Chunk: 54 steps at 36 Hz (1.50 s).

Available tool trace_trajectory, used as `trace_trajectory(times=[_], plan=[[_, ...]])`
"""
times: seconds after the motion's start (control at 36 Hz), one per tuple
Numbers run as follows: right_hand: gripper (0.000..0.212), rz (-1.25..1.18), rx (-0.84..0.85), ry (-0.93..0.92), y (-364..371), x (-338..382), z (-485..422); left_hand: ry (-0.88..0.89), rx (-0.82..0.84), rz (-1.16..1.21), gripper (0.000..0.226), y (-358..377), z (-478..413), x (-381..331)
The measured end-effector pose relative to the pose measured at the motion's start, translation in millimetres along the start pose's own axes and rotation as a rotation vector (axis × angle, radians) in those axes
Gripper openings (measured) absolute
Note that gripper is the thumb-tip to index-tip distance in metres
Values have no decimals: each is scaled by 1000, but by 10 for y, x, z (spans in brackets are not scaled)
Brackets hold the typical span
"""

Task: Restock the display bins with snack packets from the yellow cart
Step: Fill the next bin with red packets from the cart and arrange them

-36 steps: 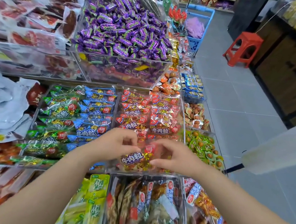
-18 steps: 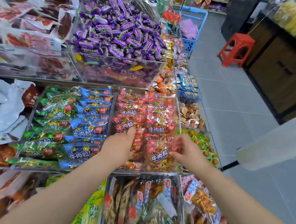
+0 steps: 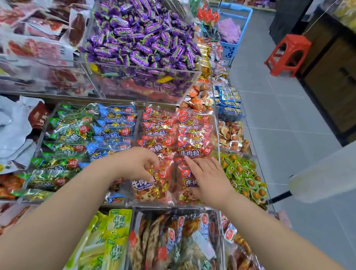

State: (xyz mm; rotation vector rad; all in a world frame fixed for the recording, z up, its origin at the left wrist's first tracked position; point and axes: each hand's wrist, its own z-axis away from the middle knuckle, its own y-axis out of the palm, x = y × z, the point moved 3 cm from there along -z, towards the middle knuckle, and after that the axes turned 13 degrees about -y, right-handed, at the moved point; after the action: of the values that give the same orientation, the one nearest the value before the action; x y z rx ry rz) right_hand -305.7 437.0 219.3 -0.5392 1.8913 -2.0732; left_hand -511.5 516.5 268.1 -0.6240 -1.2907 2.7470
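Over the red-packet bin [image 3: 166, 205] — one packet [image 3: 146, 185] pinched in curled left fingers [image 3: 152, 165], another packet [image 3: 185, 174] flat under straight right fingers [image 3: 194, 163].

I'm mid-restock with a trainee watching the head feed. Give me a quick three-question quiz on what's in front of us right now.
1. True or false: the right hand lies flat, fingers straight, on the red packets.
2. Multiple choice: directly left of the red packets lie A) bottled drinks, B) green and blue packets, C) fresh fruit.
3. Short answer: which hand curls its fingers onto the red packets?

Key: 1 true; 2 B; 3 the left hand.
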Motion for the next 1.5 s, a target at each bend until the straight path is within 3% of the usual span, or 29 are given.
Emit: trace_trajectory(times=[0.11,0.28,0.36,0.42,0.58,0.83,1.08,1.22,1.28,1.36,1.44,1.5], plan=[[90,-34,10,9,5,-32,-25,43,-196,-217,28,304,-87,-74],[92,-63,12,14,26,-50,-20,-14,-452,-327,63,456,-143,-92],[92,-87,28,22,26,-69,-26,-30,-352,-79,34,385,-140,-82],[92,-97,31,25,28,-77,-31,-32,-355,-123,22,305,-181,-57],[92,-102,34,29,42,-87,-32,-107,-242,-199,24,172,-338,-32],[91,-123,33,31,41,-105,-35,21,-227,-153,26,-95,-228,-36],[93,-146,60,29,33,-116,-52,83,-27,-160,21,-306,-368,-188],[95,-143,73,35,39,-125,-60,78,125,-338,24,-125,-417,-271],[95,-153,68,35,44,-132,-67,54,63,-379,19,-88,-444,-285],[95,-160,59,29,54,-144,-73,40,-218,-415,2,-139,-409,-319],[96,-154,26,24,65,-146,-57,-5,-321,-347,31,-51,-398,-316],[97,-154,-7,35,76,-151,-31,-37,-336,-306,36,44,-385,-322]])
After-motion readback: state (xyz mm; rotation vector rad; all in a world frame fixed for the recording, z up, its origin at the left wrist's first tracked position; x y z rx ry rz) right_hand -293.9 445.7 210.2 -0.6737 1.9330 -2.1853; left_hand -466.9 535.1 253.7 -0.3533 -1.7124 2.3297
